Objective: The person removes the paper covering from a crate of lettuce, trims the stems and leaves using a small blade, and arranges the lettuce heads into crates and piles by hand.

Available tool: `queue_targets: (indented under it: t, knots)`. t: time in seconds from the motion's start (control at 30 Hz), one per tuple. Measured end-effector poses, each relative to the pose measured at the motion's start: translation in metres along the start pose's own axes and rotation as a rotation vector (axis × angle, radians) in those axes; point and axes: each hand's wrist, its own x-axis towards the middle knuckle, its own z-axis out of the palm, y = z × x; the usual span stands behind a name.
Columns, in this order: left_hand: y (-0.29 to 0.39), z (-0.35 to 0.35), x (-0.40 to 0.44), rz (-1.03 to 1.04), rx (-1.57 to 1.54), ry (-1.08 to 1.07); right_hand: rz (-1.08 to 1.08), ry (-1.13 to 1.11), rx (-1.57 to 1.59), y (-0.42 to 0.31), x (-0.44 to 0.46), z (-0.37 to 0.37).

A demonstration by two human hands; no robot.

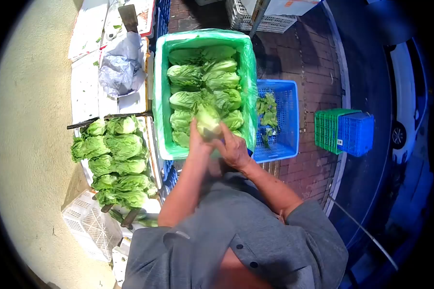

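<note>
My left hand (201, 138) and my right hand (233, 150) are closed around the lower end of a head of lettuce (208, 117), slightly blurred. It is held over the near part of a box lined with a green plastic bag (157, 96). A small dark patch shows between my hands at the base of this head; I cannot tell what it is. Under and beyond it, several lettuce heads (184, 75) lie in two columns inside the box. To the left, more lettuce heads (124, 146) are piled in rows on a white surface.
A blue crate (294, 120) with loose leaves stands right of the box. Crumpled plastic (122, 67) lies on white boards at the upper left, below a flat blade-like piece (128, 18). Green (327, 130) and blue baskets (359, 135) sit by the kerb, near a parked car (404, 91).
</note>
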Motion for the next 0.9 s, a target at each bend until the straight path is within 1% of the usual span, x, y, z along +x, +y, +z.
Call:
queue_targets:
  t: [0.07, 0.17, 0.2, 0.53, 0.63, 0.73, 0.83, 0.9]
  knots:
    - [-0.003, 0.005, -0.001, 0.013, 0.011, 0.008, -0.021, 0.031, 0.026, 0.001, 0.0, -0.001]
    - [-0.005, 0.006, -0.002, 0.007, 0.028, 0.024, 0.009, -0.015, 0.021, -0.005, 0.0, -0.008]
    - [-0.005, 0.01, -0.006, 0.018, 0.054, 0.073, 0.014, -0.016, 0.02, -0.005, -0.001, -0.008]
    - [-0.006, -0.002, 0.001, -0.02, 0.014, -0.012, 0.009, -0.015, 0.017, -0.005, -0.004, -0.01]
    - [-0.006, 0.003, -0.004, -0.039, 0.032, 0.064, 0.017, -0.024, 0.008, -0.006, -0.006, -0.01]
    - [-0.009, 0.004, -0.002, -0.004, 0.009, -0.003, 0.025, -0.033, 0.004, -0.005, -0.007, -0.011]
    - [-0.009, 0.009, -0.008, -0.028, 0.047, 0.06, 0.008, 0.008, -0.01, -0.001, -0.009, -0.009]
    - [-0.01, 0.009, -0.008, -0.031, 0.023, 0.036, -0.007, 0.033, -0.036, 0.0, -0.01, -0.009]
